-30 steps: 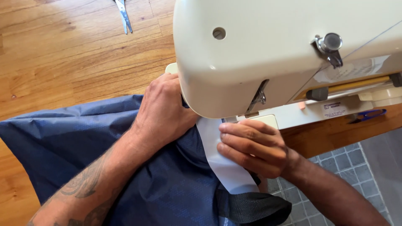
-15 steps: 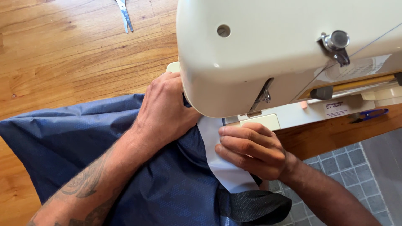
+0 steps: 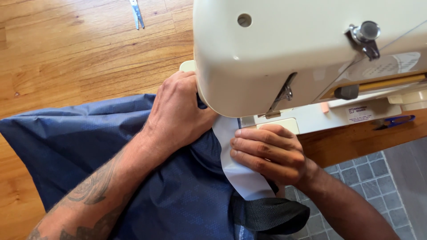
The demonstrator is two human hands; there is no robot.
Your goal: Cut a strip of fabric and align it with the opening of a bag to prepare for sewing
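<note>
The white fabric strip (image 3: 242, 173) lies over the dark blue woven cloth (image 3: 71, 146), running under the cream sewing machine head (image 3: 289, 49). My right hand (image 3: 267, 153) presses it flat, fingers together, gripping nothing. My left hand (image 3: 178, 115) lies spread on the cloth beside the needle, which is hidden. I judge that steady, even feeding keeps the edges aligned.

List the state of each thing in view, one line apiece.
Left hand: flat on the blue fabric.
Right hand: pressing the white strip.
Blue fabric: spread, rumpled.
White strip: on the fabric, leading under the machine.
Sewing machine: needle hidden.
Scissors: lying unused.
</note>
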